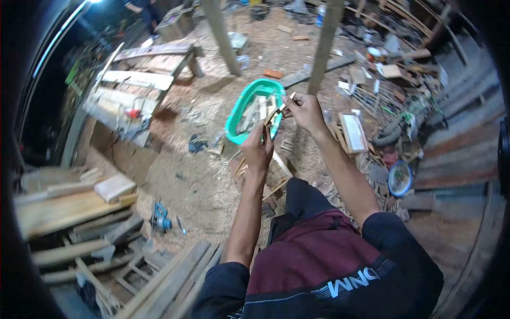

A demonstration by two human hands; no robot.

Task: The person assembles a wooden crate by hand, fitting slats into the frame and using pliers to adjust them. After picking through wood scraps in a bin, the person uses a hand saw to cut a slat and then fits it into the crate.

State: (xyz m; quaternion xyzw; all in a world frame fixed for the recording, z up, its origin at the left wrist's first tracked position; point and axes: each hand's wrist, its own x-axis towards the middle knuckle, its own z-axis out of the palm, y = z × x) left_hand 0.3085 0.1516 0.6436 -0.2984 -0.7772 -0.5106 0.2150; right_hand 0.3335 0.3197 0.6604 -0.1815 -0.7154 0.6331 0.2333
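A small, slim piece of wood is held up in front of me, above the right side of a green plastic basin. My left hand is closed on its lower end. The fingers of my right hand pinch near its upper end, where something small and dark also shows, too small to name. Inside the basin lie several pale wooden pieces. Below my left hand, more thin sticks and a wooden board lie by my legs.
At the left stands a slatted wooden bench with a red-marked tool on it. Stacked planks and a blue power tool lie lower left. Two posts rise ahead. Scrap, a wheel and a blue-rimmed bowl lie right. Another person stands far off.
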